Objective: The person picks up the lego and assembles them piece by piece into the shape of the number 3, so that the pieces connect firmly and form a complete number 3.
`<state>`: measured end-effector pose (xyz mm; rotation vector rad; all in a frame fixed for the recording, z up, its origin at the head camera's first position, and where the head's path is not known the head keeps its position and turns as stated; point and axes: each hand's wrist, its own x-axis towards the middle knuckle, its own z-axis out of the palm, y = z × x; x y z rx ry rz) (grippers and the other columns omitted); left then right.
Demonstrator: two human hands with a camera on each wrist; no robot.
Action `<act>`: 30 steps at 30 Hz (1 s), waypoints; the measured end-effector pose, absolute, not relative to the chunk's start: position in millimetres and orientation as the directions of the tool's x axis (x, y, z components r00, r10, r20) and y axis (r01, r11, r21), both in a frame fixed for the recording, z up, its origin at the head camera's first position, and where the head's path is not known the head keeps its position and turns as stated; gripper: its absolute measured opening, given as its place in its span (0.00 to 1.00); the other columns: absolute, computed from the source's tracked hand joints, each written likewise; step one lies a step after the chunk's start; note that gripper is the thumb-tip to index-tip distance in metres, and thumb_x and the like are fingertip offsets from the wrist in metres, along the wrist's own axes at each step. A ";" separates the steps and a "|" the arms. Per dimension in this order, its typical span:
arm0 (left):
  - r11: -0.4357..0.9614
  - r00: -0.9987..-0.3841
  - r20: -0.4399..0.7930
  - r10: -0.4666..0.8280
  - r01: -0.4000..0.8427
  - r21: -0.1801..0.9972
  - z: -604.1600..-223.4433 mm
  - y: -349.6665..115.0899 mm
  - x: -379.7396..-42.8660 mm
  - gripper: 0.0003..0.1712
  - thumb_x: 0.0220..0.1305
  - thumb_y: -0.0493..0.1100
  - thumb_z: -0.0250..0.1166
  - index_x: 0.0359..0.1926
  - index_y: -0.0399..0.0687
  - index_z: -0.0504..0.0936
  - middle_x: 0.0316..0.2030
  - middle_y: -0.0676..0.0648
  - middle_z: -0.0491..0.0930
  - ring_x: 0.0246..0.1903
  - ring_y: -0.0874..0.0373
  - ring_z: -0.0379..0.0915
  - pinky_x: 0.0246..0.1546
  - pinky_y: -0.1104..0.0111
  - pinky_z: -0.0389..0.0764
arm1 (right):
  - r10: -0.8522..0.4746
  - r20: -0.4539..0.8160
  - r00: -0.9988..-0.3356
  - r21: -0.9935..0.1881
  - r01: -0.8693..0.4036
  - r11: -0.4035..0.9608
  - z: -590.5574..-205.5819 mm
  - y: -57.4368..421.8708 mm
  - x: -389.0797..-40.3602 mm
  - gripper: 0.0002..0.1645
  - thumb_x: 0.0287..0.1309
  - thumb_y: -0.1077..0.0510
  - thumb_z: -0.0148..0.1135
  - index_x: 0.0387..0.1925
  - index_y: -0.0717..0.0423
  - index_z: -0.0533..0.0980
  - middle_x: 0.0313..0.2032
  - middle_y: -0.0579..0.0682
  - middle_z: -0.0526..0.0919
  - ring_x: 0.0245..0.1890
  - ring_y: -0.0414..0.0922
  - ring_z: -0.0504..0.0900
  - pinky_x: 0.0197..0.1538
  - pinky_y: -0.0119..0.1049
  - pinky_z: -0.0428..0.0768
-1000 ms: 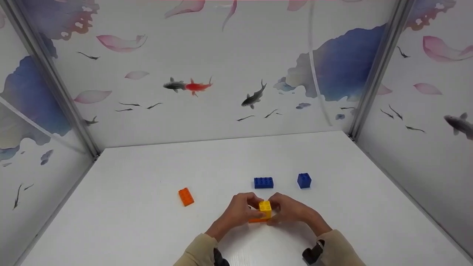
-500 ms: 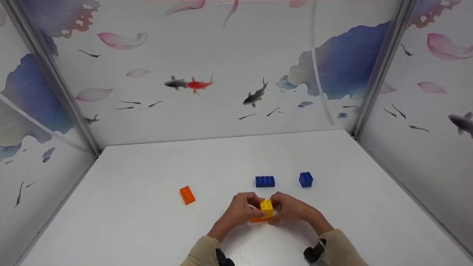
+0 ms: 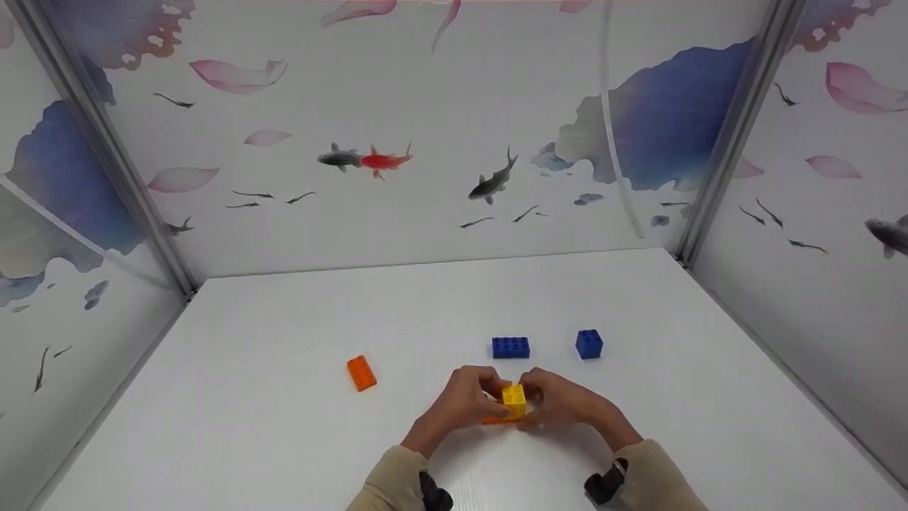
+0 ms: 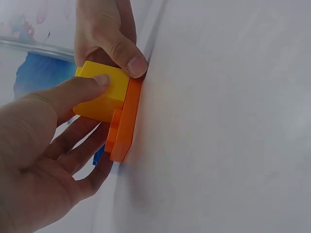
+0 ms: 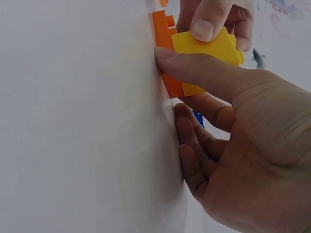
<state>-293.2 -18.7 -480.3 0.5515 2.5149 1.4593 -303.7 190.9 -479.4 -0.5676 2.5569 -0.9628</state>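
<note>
A square yellow brick (image 3: 514, 403) sits on the right end of a flat orange brick (image 4: 127, 127), close over the white table. My left hand (image 3: 462, 399) pinches the yellow brick, its thumb (image 4: 92, 87) flat against the near face. From the other side, my right hand (image 3: 569, 402) grips the orange brick's right end. Its thumb (image 5: 194, 65) crosses the yellow brick and its tip presses the orange edge. Studs show on the uncovered left end of the orange brick in the left wrist view. The far-side fingers of both hands are partly hidden behind the bricks.
Beyond the hands lie a long blue brick (image 3: 511, 348) and, to its right, a square blue brick (image 3: 589, 344). Another orange brick (image 3: 362, 373) lies off to the left. Printed wall panels (image 3: 425, 213) enclose the white table (image 3: 284, 426) at the back and sides.
Both hands keep the same hold on the yellow and orange bricks. The head view has shifted slightly, and the loose bricks stay in place on the table.
</note>
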 end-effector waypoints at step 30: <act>0.457 -0.902 -0.041 0.429 0.178 0.872 -476.5 -24.7 -288.6 0.20 0.57 0.33 0.73 0.50 0.49 0.82 0.48 0.48 0.83 0.47 0.54 0.78 0.54 0.61 0.84 | -0.465 -0.215 -0.859 -0.704 -0.194 0.683 -479.3 187.0 -306.7 0.20 0.49 0.54 0.79 0.43 0.51 0.79 0.41 0.48 0.76 0.42 0.45 0.73 0.52 0.43 0.81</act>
